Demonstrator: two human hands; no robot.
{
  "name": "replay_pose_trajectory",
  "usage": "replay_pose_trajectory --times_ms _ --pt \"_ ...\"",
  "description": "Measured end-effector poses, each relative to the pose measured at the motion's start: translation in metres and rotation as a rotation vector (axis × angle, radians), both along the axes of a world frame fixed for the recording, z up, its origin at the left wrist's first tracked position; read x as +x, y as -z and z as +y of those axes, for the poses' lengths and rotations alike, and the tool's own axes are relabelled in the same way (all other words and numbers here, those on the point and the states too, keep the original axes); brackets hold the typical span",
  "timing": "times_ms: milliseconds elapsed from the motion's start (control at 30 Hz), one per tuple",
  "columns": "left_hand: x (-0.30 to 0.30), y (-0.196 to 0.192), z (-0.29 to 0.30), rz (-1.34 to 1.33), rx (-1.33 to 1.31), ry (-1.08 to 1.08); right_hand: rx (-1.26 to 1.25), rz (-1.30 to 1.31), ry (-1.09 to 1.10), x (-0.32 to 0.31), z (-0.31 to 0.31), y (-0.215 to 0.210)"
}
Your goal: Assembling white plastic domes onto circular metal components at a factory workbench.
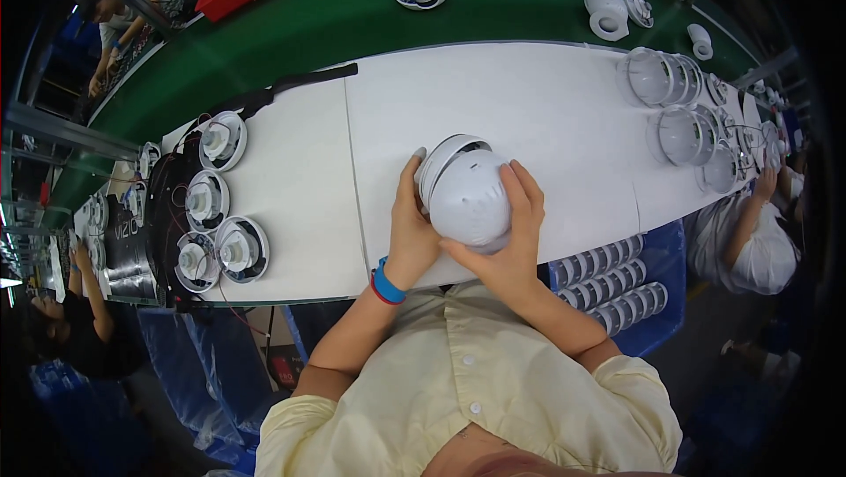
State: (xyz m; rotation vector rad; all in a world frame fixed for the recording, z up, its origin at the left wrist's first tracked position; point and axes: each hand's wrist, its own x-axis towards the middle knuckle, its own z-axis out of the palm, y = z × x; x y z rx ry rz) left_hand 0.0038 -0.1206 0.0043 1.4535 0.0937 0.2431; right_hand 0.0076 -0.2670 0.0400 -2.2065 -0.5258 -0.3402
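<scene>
Between my two hands, over the middle of the white work surface, is a white dome-shaped housing. A white ring-shaped part sits against its upper left side, with a dark gap showing between the two. My left hand grips the ring side, its thumb and fingers wrapped around the edge. My right hand holds the smooth rounded side, fingers over the top and thumb underneath. A blue and red band circles my left wrist. What lies inside the housing is hidden.
Several round white assemblies with wires stand at the left of the table. Clear domes are stacked at the right. A blue crate holds rows of rings. Beyond runs a green belt carrying white parts. People sit on both sides.
</scene>
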Motion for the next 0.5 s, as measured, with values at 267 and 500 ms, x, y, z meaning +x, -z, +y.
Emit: replay_pose_trajectory --times_ms 267,500 --pt "-0.002 0.007 0.002 -0.043 -0.101 0.095 0.24 -0.033 -0.042 0.019 0.001 0.008" --pt "-0.006 -0.011 0.008 -0.063 -0.553 0.376 0.32 0.081 -0.278 0.029 -0.007 0.016"
